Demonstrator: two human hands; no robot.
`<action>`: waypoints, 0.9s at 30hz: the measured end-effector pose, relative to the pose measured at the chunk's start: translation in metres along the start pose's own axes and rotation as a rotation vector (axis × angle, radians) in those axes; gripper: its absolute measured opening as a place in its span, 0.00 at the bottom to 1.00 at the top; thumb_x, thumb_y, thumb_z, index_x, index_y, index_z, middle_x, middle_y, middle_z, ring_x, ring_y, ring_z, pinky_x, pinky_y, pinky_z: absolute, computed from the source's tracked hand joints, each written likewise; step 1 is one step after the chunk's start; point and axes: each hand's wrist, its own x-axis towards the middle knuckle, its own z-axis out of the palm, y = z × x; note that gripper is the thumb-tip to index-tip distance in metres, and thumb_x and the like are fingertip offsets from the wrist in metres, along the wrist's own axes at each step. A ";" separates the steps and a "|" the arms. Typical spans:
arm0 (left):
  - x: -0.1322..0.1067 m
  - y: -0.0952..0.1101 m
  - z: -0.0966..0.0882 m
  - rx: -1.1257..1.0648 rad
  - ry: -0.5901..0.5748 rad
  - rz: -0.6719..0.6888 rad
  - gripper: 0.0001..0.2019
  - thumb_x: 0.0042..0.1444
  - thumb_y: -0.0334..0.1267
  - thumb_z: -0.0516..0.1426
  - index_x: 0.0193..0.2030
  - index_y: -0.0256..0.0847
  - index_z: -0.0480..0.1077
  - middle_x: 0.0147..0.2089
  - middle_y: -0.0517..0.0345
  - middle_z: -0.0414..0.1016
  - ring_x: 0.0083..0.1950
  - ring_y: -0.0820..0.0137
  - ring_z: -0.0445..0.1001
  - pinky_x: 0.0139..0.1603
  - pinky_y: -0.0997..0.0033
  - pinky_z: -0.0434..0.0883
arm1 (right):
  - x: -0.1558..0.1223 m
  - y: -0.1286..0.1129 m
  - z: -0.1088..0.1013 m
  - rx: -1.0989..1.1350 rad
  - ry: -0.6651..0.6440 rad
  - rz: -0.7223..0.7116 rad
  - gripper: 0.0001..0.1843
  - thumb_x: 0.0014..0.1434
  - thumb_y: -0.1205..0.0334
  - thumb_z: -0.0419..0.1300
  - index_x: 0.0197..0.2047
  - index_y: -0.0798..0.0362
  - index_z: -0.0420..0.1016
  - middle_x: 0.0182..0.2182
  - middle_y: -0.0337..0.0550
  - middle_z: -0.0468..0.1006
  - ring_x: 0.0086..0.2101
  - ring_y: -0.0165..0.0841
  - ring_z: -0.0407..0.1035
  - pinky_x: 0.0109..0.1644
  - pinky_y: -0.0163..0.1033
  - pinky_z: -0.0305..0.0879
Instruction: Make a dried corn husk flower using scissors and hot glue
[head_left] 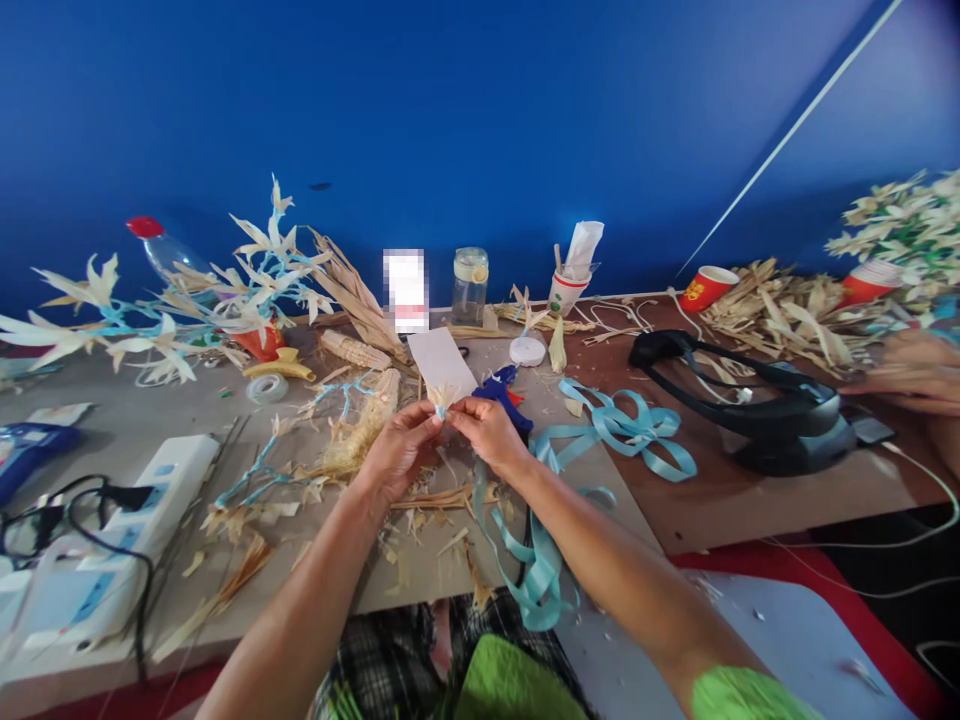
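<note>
Between my fingertips is a small corn husk flower with a bit of light blue at its base. My left hand pinches it from the left. From the right, the thumb and fingers of my right hand close on the same base. Light blue ribbon hangs below my right hand and spreads in loops over the table; whether its end is in my fingers I cannot make out. A blue glue gun lies just behind my right hand. Left of my hands are blue-wrapped stems with husk scraps.
Left: a white power strip with black cables, a husk-flower branch, a tape roll. Behind: a clear bottle, a paper cup. Right: a black headset, a husk pile, another person's blurred hand.
</note>
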 end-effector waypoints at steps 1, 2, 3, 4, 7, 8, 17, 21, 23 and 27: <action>0.000 0.000 0.000 0.002 0.002 0.004 0.16 0.36 0.37 0.70 0.32 0.37 0.72 0.25 0.63 0.71 0.22 0.79 0.67 0.22 0.80 0.62 | 0.001 0.002 -0.001 -0.047 0.014 -0.011 0.17 0.48 0.49 0.61 0.25 0.56 0.72 0.20 0.35 0.68 0.24 0.26 0.58 0.29 0.32 0.54; -0.001 0.000 0.000 0.004 0.009 0.011 0.16 0.36 0.37 0.70 0.32 0.37 0.71 0.26 0.63 0.72 0.22 0.79 0.67 0.22 0.80 0.62 | 0.001 0.004 -0.001 -0.088 0.031 -0.020 0.17 0.49 0.49 0.61 0.25 0.56 0.72 0.21 0.36 0.70 0.24 0.26 0.59 0.30 0.32 0.55; -0.001 0.000 0.001 0.008 0.017 0.019 0.16 0.36 0.37 0.70 0.31 0.37 0.71 0.26 0.63 0.72 0.23 0.79 0.68 0.22 0.80 0.62 | 0.001 0.006 -0.001 -0.124 0.048 -0.025 0.17 0.49 0.49 0.60 0.25 0.56 0.72 0.22 0.37 0.71 0.25 0.27 0.60 0.30 0.32 0.56; -0.001 0.000 0.002 0.013 0.024 0.024 0.16 0.36 0.37 0.70 0.30 0.37 0.70 0.26 0.63 0.72 0.23 0.78 0.68 0.22 0.80 0.62 | 0.002 0.007 -0.002 -0.156 0.063 -0.027 0.16 0.49 0.50 0.60 0.26 0.56 0.72 0.22 0.37 0.72 0.25 0.27 0.61 0.30 0.32 0.56; 0.000 -0.001 0.005 0.014 0.048 0.040 0.16 0.35 0.37 0.70 0.29 0.37 0.69 0.27 0.62 0.73 0.25 0.76 0.71 0.23 0.79 0.63 | 0.001 0.008 0.000 -0.231 0.101 -0.033 0.14 0.51 0.52 0.58 0.26 0.56 0.72 0.23 0.38 0.73 0.25 0.28 0.62 0.30 0.32 0.56; 0.001 -0.001 0.005 0.009 0.054 0.045 0.16 0.34 0.36 0.70 0.29 0.36 0.69 0.28 0.61 0.73 0.26 0.75 0.71 0.24 0.78 0.64 | 0.001 0.007 0.000 -0.247 0.109 -0.035 0.13 0.51 0.54 0.58 0.26 0.55 0.72 0.22 0.38 0.73 0.25 0.28 0.62 0.29 0.32 0.56; 0.009 -0.010 -0.002 0.077 0.058 0.085 0.11 0.39 0.35 0.67 0.29 0.35 0.71 0.23 0.61 0.71 0.23 0.76 0.68 0.24 0.77 0.62 | -0.007 -0.002 0.006 -0.360 0.123 -0.057 0.07 0.52 0.61 0.55 0.26 0.53 0.71 0.17 0.34 0.67 0.20 0.26 0.56 0.24 0.32 0.50; 0.010 -0.010 -0.004 0.085 0.030 0.055 0.10 0.38 0.35 0.67 0.25 0.34 0.71 0.23 0.58 0.72 0.24 0.75 0.68 0.26 0.75 0.63 | -0.012 -0.008 0.006 -0.464 0.078 -0.129 0.07 0.52 0.66 0.54 0.26 0.53 0.72 0.16 0.34 0.64 0.19 0.26 0.55 0.24 0.33 0.48; 0.010 -0.009 -0.006 0.067 -0.013 0.036 0.11 0.36 0.35 0.67 0.24 0.32 0.72 0.23 0.57 0.72 0.26 0.73 0.69 0.28 0.74 0.64 | -0.013 -0.010 0.006 -0.487 0.054 -0.158 0.07 0.51 0.67 0.53 0.26 0.54 0.71 0.16 0.34 0.64 0.20 0.26 0.55 0.25 0.33 0.48; 0.008 -0.005 -0.006 0.030 -0.037 0.005 0.12 0.35 0.33 0.68 0.25 0.32 0.71 0.22 0.58 0.71 0.23 0.75 0.68 0.26 0.75 0.63 | -0.014 -0.011 0.005 -0.472 0.008 -0.165 0.08 0.51 0.67 0.52 0.25 0.55 0.70 0.17 0.34 0.63 0.20 0.25 0.54 0.25 0.31 0.49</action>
